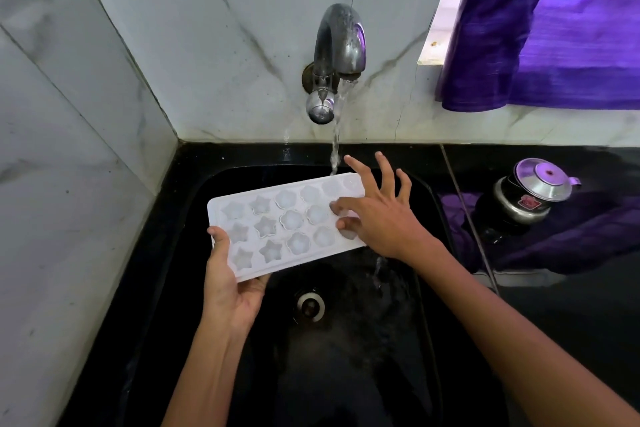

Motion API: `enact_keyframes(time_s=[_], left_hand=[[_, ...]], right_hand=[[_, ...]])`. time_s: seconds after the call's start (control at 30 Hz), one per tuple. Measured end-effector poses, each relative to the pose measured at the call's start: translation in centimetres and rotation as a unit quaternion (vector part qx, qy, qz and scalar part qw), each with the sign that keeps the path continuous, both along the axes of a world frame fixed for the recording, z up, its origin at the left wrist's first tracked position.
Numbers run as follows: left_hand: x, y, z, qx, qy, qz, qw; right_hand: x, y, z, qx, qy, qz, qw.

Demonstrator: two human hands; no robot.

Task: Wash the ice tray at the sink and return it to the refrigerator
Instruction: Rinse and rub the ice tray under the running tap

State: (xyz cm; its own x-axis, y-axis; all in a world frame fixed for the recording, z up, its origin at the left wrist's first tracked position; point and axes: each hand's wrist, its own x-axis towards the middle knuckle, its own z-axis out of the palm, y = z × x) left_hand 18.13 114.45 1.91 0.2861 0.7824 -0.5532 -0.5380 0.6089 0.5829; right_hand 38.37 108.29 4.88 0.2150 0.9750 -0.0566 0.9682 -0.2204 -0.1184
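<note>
White plastic ice tray [277, 229] under running metal tap [334, 55], above black sink [346, 357].
Left hand [232, 282] grips its near corner; right hand [377, 215], fingers spread wide, touches its cavities.

The left grip [231, 282] holds the ice tray [284, 225] by its near-left corner, above the sink [346, 357]. The right grip [377, 211] rests on the tray's far-right end. The tap [334, 59] stands behind the grips on the wall, its water [335, 149] landing just left of the right grip. The drain [310, 305] lies below, between both grips. A kettle [530, 194] sits on the bench [571, 315], well right of the right grip.
</note>
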Motion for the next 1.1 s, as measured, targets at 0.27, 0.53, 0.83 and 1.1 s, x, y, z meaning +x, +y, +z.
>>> enact_keyframes(time_s=[0.27,0.53,0.83,1.1], left_hand=[[-0.3,0.1,-0.2,-0.001,-0.011,0.003,1.000],[-0.6,0.2,-0.6,-0.014,-0.021,-0.007,1.000],[-0.3,-0.1,-0.1,-0.013,-0.020,0.001,1.000],[-0.6,0.2,-0.2,-0.007,-0.006,0.011,1.000]], right_hand=[[0.2,0.8,-1.2,0.087,-0.171,0.039,0.981],[1.0,1.1,-1.3,0.159,-0.125,0.082,0.976],[1.0,1.2,-1.8,0.152,-0.125,0.095,0.976],[0.4,1.2,-1.8,0.162,-0.064,0.039,0.984]])
